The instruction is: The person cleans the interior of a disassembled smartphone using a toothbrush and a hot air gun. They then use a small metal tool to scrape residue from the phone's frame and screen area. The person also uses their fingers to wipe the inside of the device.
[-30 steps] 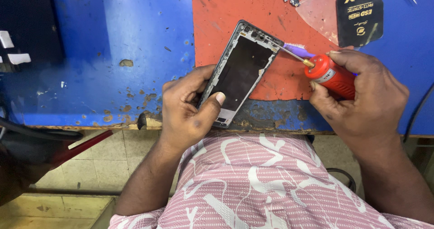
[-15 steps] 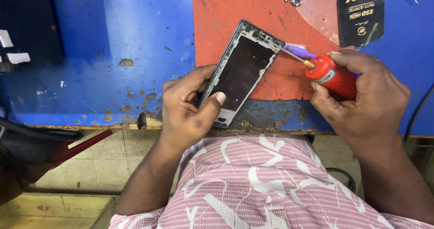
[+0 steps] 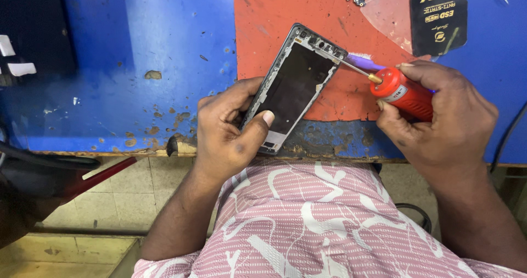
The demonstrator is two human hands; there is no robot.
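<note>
Phone frame (image 3: 293,86): one, grey rim, dark inside, tilted on red mat (image 3: 263,25). Left hand (image 3: 228,130) grips it; right hand (image 3: 444,119) clenches one red screwdriver (image 3: 398,91).

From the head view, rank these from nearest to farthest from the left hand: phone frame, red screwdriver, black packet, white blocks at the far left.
1. Phone frame: held in the left hand, over the red mat.
2. Red screwdriver: to the right, in the right hand.
3. White blocks: far left edge.
4. Black packet: top right; close to the blocks in distance, so this order is uncertain.
</note>
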